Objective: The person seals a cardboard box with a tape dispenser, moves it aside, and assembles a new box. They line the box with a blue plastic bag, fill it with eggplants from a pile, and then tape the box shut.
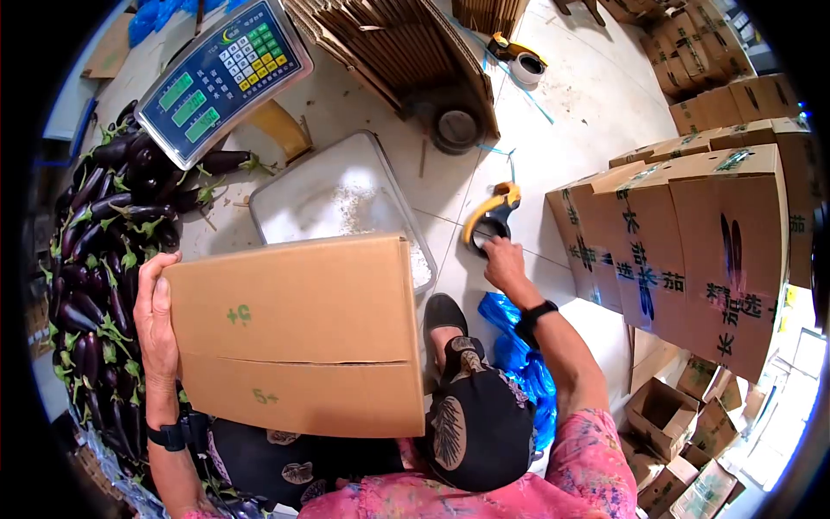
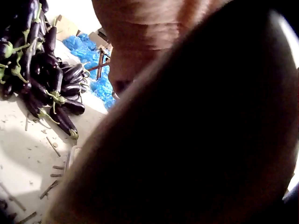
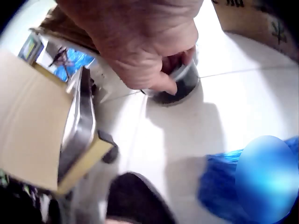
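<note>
A closed cardboard box (image 1: 294, 320) rests across the person's lap, its top flaps meeting at a seam and marked with green print. The left hand (image 1: 157, 324) holds the box's left side, fingertips bent at the far corner. In the left wrist view a dark, blurred shape hides most of that hand's work. On the right, the right hand (image 1: 507, 266) grips a yellow and black tape dispenser (image 1: 471, 227) just above the floor tiles. The right wrist view shows thumb and fingers pinching the rim of its dark ring (image 3: 184, 84).
Behind the box stands a scale with a metal platform (image 1: 320, 186) and keypad display (image 1: 225, 78). Eggplants (image 1: 108, 216) pile up at left. Printed cartons (image 1: 674, 251) are stacked at right. Blue plastic (image 1: 540, 389) lies by the right leg; another tape dispenser (image 1: 519, 62) lies farther off.
</note>
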Demonstrator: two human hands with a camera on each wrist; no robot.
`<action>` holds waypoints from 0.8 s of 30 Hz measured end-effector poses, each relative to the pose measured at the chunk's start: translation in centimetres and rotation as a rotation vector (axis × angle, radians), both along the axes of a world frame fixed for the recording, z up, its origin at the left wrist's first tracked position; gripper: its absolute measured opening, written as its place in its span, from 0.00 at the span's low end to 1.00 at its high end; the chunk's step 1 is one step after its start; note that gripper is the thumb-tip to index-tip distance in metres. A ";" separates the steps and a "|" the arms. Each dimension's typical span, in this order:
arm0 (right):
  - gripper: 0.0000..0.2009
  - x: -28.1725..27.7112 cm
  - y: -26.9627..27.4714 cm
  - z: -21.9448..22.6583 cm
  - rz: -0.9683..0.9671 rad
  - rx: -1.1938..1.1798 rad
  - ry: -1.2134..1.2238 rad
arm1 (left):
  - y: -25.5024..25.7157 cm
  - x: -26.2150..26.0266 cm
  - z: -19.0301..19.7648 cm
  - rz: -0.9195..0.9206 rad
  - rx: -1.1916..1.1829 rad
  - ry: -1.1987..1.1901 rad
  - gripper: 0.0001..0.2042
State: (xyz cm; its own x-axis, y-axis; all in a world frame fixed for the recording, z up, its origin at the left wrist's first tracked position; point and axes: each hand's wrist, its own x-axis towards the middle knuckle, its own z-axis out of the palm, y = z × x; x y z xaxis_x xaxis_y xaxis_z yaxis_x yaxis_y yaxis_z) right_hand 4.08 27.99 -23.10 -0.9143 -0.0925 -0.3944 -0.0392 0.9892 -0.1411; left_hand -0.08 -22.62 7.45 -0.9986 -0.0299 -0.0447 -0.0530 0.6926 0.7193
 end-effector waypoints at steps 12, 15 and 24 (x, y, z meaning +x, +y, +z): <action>0.15 4.2 -3.4 -0.5 -0.592 0.066 0.216 | 0.2 0.1 0.1 -0.007 -0.008 0.015 0.18; 0.15 4.6 -0.7 0.7 -0.660 -0.105 0.271 | 0.6 0.1 0.5 -0.014 0.012 0.028 0.15; 0.20 -0.3 -1.5 25.3 -0.742 -1.857 -0.121 | -0.7 0.2 -0.2 -0.096 0.096 0.185 0.13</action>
State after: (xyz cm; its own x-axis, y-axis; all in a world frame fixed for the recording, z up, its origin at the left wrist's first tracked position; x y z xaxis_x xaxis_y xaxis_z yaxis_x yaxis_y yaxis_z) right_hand 3.74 26.49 2.15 -0.9405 -0.0715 -0.3322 0.3190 -0.5226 -0.7907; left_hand 0.08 -23.31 7.21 -0.9880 0.0615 0.1414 0.1490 0.6164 0.7732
